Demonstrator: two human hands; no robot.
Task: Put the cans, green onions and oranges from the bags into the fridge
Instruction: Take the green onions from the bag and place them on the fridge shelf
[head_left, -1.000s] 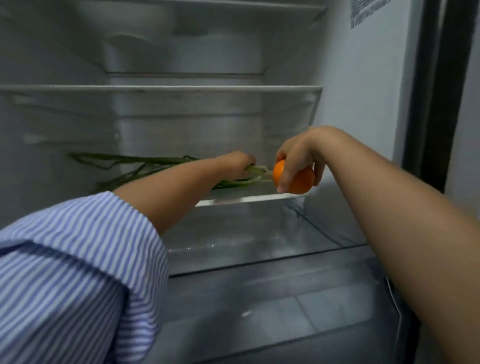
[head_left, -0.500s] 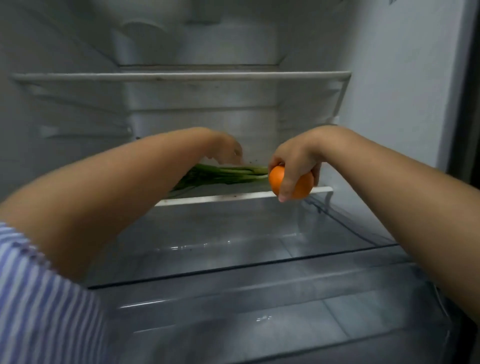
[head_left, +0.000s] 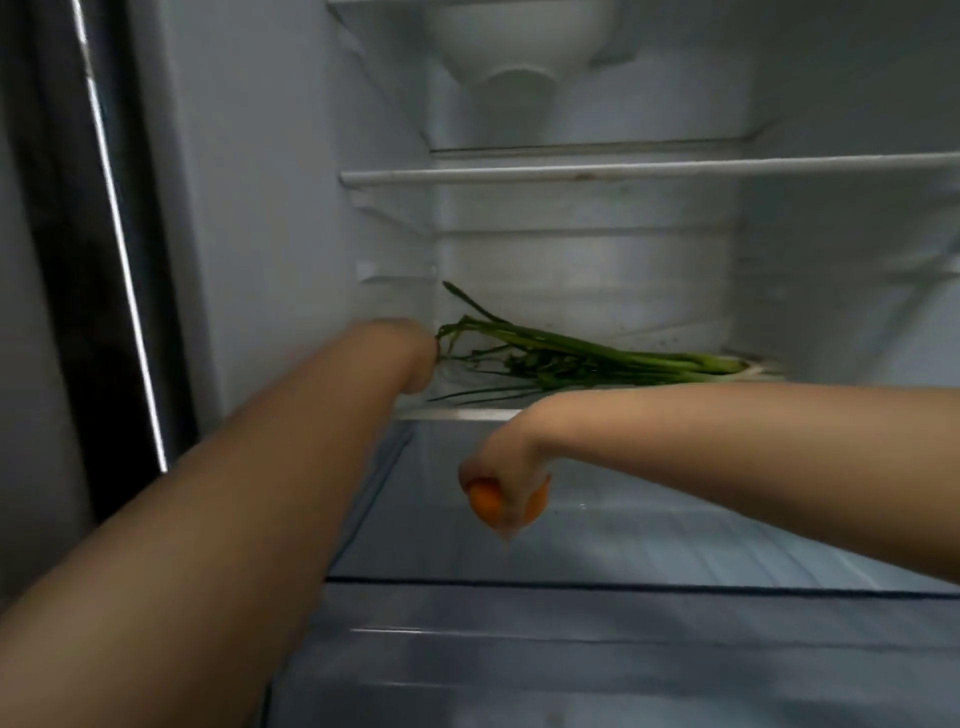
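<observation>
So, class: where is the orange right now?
In the head view, the orange sits low and centre, held in the right hand just below the front edge of the shelf holding the green onions.

Orange (head_left: 485, 505) in right hand (head_left: 506, 480), green onions (head_left: 582, 358) on shelf (head_left: 467, 414)

Middle shelf (head_left: 467, 414): green onions (head_left: 597, 358) lie across it from left wall to right, filling most of its floor; bare glass shows only behind them
Gap above the onions: open up to the upper shelf (head_left: 649, 169)
Left end: left hand (head_left: 415, 358) sits at the leaf tips, blocking that corner
Front edge: right hand (head_left: 506, 467) gripping an orange (head_left: 483, 504) hangs just below it
Lower compartment (head_left: 675, 551): open floor to the right of the orange
</observation>
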